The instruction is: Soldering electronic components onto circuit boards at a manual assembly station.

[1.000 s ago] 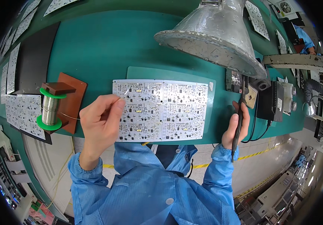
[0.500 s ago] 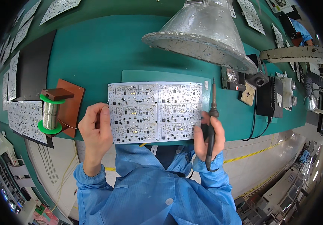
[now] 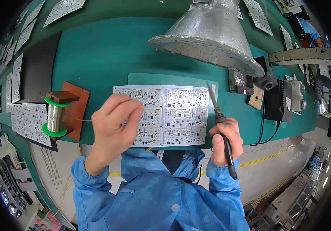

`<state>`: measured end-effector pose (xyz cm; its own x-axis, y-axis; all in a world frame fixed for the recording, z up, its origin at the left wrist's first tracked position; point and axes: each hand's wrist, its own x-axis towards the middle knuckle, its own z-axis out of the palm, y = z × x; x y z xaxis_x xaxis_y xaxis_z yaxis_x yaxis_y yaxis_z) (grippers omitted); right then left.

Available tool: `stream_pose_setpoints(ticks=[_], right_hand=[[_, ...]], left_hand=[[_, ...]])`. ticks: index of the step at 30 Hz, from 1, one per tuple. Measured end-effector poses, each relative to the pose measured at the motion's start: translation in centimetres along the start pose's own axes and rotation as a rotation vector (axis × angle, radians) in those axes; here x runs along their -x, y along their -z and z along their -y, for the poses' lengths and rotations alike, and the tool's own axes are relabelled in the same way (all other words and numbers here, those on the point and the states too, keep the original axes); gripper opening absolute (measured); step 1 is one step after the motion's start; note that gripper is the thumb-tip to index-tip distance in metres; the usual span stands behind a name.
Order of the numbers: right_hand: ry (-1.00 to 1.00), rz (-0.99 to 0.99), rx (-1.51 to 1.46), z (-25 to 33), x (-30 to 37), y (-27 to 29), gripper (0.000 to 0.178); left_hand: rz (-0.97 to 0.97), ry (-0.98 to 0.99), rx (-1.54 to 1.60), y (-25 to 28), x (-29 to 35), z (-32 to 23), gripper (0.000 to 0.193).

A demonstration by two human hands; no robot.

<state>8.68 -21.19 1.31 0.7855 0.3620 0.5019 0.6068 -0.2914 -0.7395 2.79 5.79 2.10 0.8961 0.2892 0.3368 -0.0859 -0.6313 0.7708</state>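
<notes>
A white circuit board panel (image 3: 184, 115) with many small parts lies at the front edge of the green bench. My left hand (image 3: 115, 121) is closed in a pinch above the panel's left half, holding solder wire (image 3: 145, 103) whose tip points right over the board. The wire trails back to a solder spool (image 3: 54, 118) with green flanges on a brown stand. In my right hand (image 3: 229, 140) is a soldering iron (image 3: 227, 148), gripped by its dark handle just right of the panel. Its tip points up and slightly left, apart from the board.
A large metal lamp hood (image 3: 211, 38) hangs over the far side. To the right stand a black soldering station box (image 3: 279, 100), an iron holder (image 3: 266, 81) and a small sponge tray (image 3: 256, 97). More circuit boards (image 3: 36, 121) lie at the left near a black sheet (image 3: 38, 69).
My left hand has left the panel's left edge and moved right, over the board, with the wire. My right hand has drawn away from the panel's right edge, and the iron now tilts left.
</notes>
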Motion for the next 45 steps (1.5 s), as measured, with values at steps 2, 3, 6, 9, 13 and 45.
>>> stream_pose_setpoints(ticks=[2, 3, 6, 9, 13, 45], right_hand=[[-0.006, 0.040, 0.004, 0.4, -0.9, 0.0, 0.024], [-0.013, 0.079, 0.007, 0.6, -1.3, 0.0, 0.026], [-0.005, 0.101, -0.015, 1.0, -2.4, -0.8, 0.020], [0.005, 0.160, 0.004, 1.6, -3.4, -1.5, 0.017], [0.029, 0.178, 0.002, 1.4, -3.7, -2.0, 0.016], [-0.088, -0.288, 0.106, -2.6, 1.2, 1.6, 0.037]], left_hand=[[0.029, -0.142, -0.010, -1.2, -1.1, -0.1, 0.010], [0.028, -0.141, -0.011, -1.7, -1.5, -0.2, 0.010], [0.134, -0.148, -0.075, -2.7, -2.0, -0.1, 0.010], [0.153, -0.147, -0.101, -3.1, -2.2, -0.1, 0.009], [0.130, -0.145, -0.087, -3.3, -2.2, 0.0, 0.008], [0.195, -0.116, 0.023, -0.6, 0.8, -1.4, 0.015]])
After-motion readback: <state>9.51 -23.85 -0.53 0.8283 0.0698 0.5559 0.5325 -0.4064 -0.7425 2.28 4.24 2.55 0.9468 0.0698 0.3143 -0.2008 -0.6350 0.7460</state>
